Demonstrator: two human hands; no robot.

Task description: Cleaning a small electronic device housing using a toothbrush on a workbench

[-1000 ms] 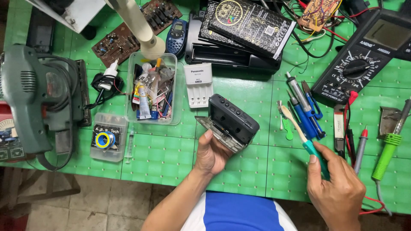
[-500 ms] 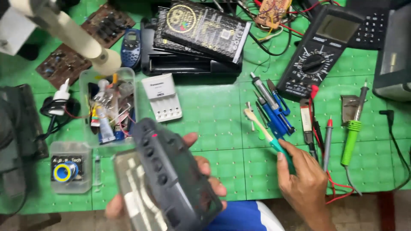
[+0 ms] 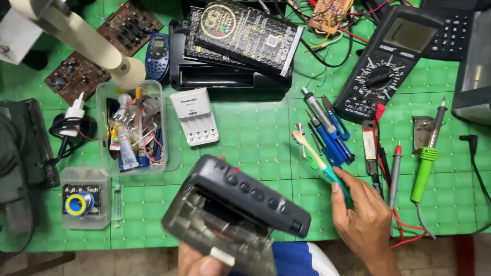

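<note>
While the left hand shows only as a thumb and part of a palm at the bottom edge, it is closed around the lower end of a black cassette player, which it lifts off the green mat and tilts toward the camera. That player is a boxy plastic shell, matt on top with a row of round buttons along one edge, and its clear door shows the metal parts inside. Lying palm down to the right, the right hand has its fingers curled around the teal handle of a toothbrush, whose pale head rests on the mat and points up-left. Just beside the brush lie a grey-tipped tool and several blue pens.

Squares are embossed across the rubbery mat. A green-handled soldering iron lies well to the right, near a red-tipped probe. Above them sits a dark multimeter with a round dial and a grey screen. A flat black package with gold circular print rests on a black box at top centre. A white battery charger stands between that box and a clear plastic tub crammed with tubes and wires. A small clear case with a yellow-and-blue solder reel sits at the left.
</note>
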